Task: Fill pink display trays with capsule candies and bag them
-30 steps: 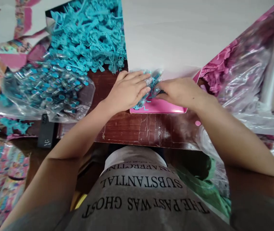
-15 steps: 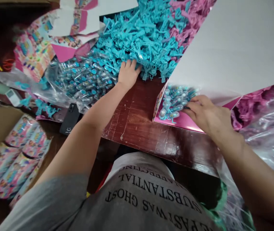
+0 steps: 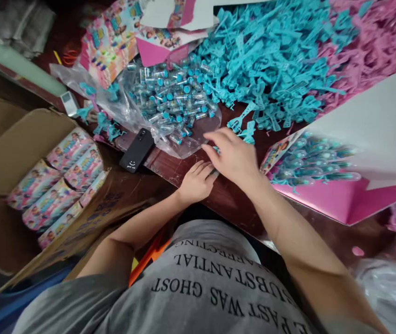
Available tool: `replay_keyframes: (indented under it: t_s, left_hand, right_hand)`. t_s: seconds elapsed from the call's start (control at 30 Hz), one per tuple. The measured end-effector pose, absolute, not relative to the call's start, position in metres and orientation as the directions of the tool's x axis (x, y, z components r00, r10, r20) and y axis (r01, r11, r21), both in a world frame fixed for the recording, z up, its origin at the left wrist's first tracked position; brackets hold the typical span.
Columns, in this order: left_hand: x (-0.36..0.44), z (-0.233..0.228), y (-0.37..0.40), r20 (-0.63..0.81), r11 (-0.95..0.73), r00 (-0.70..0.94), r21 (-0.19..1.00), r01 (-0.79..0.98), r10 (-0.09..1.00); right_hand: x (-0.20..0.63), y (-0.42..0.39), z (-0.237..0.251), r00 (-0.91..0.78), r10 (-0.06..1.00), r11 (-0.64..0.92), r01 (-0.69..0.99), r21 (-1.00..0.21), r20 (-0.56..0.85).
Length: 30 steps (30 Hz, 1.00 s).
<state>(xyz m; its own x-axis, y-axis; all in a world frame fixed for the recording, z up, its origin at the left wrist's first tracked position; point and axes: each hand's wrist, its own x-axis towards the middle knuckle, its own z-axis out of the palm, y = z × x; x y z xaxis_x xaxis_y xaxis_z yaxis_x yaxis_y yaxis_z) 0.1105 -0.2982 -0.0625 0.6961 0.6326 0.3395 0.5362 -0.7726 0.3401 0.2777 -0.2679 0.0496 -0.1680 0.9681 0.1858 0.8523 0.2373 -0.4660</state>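
My left hand rests low over the table's front edge, fingers curled together around something small and greyish that I cannot make out. Just above it and to the right is my right hand, its thumb and forefinger apart, with a speck of blue showing between them. Beyond my hands lie loose blue plastic pieces in front of a large blue heap. Clear tubes with blue caps spill from a plastic bag. Filled clear tubes with blue parts lie in rows inside a pink-and-white box.
A black phone lies at the table edge. On the left, a carton holds several printed packs. Printed cardboard lies at the back. Pink plastic pieces are heaped at the back right, and clear plastic wrap lies lower right.
My left hand has drawn back from the blue heap to the front edge. My right hand has left the box and moved left beside it. The view has turned leftward.
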Motion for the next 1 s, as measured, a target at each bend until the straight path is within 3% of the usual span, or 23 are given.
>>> replay_keyframes:
  t_s: [0.13,0.23,0.3,0.4,0.47,0.53,0.6,0.7,0.9,1.0]
  left_hand:
    - [0.1,-0.056,-0.307,0.3,-0.615,0.537,0.367,0.698,0.789]
    - [0.109,-0.051,-0.292,0.224,-0.431,0.37,0.407,0.805,0.902]
    - [0.118,-0.052,-0.277,0.2,-0.367,0.308,0.453,0.813,0.93]
    - [0.125,-0.052,-0.259,0.147,-0.288,0.253,0.626,0.725,0.956]
    - [0.122,-0.049,-0.253,0.088,-0.215,0.234,0.775,0.594,0.968]
    - [0.114,-0.043,-0.25,0.041,-0.169,0.284,0.88,0.444,0.958]
    - [0.102,-0.033,-0.25,0.034,-0.176,0.374,0.92,0.35,0.927]
    - [0.086,-0.019,-0.251,0.078,-0.254,0.471,0.912,0.323,0.878]
    - [0.069,-0.007,-0.259,0.256,-0.426,0.522,0.873,0.237,0.814]
    - [0.065,-0.009,-0.262,0.382,-0.581,0.519,0.757,0.299,0.765]
  right_hand:
    - [0.218,-0.186,0.017,-0.13,0.987,0.075,0.895,-0.439,-0.095]
    - [0.208,-0.16,0.012,-0.118,0.974,0.026,0.909,-0.416,-0.196]
    - [0.22,-0.162,0.016,-0.113,0.976,0.025,0.906,-0.422,-0.186]
    - [0.259,-0.188,0.027,-0.118,0.992,0.083,0.864,-0.497,-0.04]
    - [0.289,-0.214,0.031,-0.128,0.99,0.133,0.781,-0.611,0.053]
    - [0.312,-0.24,0.031,-0.131,0.99,0.13,0.64,-0.757,0.059]
    - [0.324,-0.261,0.027,-0.156,0.988,0.098,0.487,-0.868,0.024]
    - [0.327,-0.277,0.023,-0.24,0.97,0.128,0.423,-0.897,0.026]
    - [0.32,-0.28,0.036,-0.44,0.889,0.389,0.581,-0.715,0.125]
    - [0.317,-0.282,0.039,-0.514,0.846,0.48,0.621,-0.62,0.14]
